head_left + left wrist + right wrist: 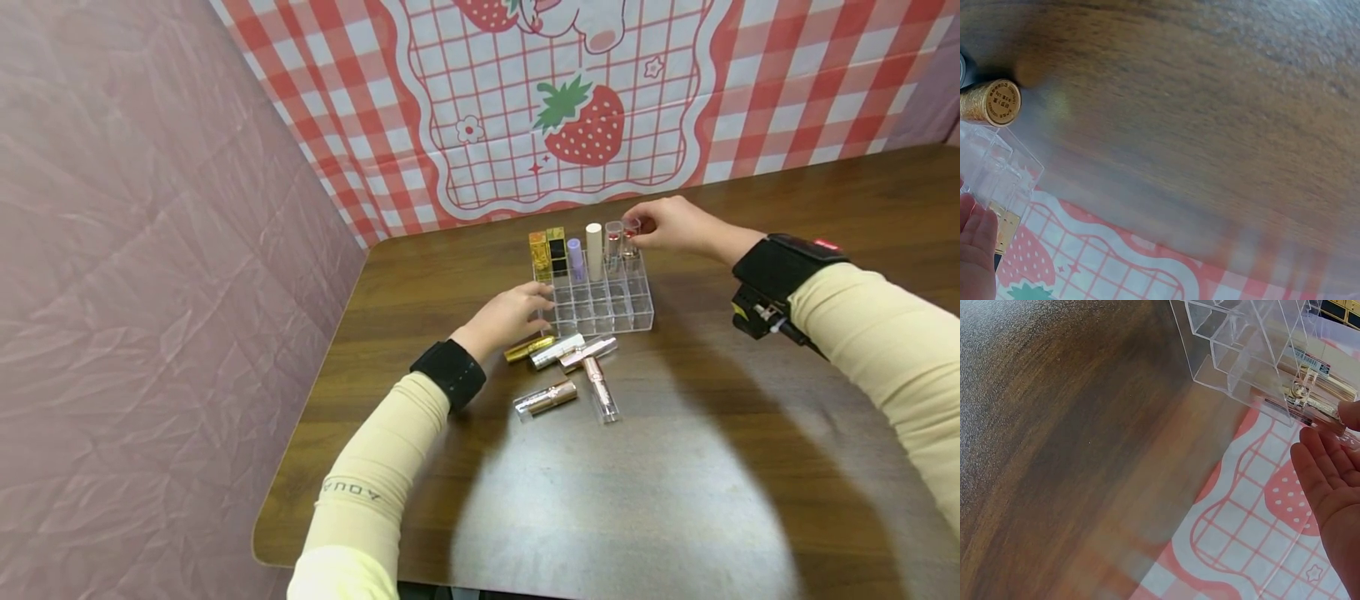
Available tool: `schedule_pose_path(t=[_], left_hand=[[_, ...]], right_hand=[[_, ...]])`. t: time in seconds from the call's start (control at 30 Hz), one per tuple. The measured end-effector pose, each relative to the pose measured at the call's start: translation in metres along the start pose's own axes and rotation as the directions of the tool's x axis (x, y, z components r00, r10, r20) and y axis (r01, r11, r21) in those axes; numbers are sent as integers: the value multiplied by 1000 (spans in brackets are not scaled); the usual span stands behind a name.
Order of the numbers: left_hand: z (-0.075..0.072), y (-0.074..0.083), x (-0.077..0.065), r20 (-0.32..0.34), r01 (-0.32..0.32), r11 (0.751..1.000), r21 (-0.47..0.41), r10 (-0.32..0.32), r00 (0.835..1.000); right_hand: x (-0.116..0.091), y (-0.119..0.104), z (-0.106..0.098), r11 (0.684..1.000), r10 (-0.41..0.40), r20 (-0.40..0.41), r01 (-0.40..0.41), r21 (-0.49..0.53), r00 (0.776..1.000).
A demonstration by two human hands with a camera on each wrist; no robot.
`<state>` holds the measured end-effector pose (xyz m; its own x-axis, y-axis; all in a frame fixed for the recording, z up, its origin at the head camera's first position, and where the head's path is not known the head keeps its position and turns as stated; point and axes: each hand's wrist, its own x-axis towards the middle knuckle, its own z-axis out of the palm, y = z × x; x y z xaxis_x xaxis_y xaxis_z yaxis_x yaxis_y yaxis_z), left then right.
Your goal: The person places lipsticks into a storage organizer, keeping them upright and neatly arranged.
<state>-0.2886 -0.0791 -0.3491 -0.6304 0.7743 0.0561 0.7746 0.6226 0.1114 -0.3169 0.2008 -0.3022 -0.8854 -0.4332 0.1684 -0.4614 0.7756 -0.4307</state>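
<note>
One clear-capped lipstick [630, 234], red inside, gold-toned trim, pinched by right hand [678, 225]; I see left hand [506, 318], fingers fairly straight, against side of transparent tiered organizer [642, 310].

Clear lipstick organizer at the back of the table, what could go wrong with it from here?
The right hand pinches the end tube, so it might knock the close-standing neighbouring tube.
The left hand is at the left side of the organizer; a push could shift it.
The gold tube lies loose beneath that hand and might roll if brushed.
</note>
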Motion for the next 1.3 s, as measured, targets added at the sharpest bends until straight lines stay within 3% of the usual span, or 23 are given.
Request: schedule_pose_path(t=[0.3, 0.8, 1.0, 1.3], left_hand=[[-1, 2, -1, 3, -7, 1000, 7, 7, 1000], [-5, 3, -7, 19, -1, 998, -66, 2, 1000], [-6, 0, -17, 28, 24, 998, -62, -22, 999], [-6, -7, -36, -12, 33, 998, -61, -34, 999]], right_hand=[[-1, -3, -8, 1000, -14, 35, 14, 5, 999], [-12, -17, -31, 1000, 10, -8, -10, -2, 1000], [-17, -20, -38, 1000, 6, -19, -6, -15, 1000], [-31, -23, -50, 999, -6, -43, 4, -49, 999]])
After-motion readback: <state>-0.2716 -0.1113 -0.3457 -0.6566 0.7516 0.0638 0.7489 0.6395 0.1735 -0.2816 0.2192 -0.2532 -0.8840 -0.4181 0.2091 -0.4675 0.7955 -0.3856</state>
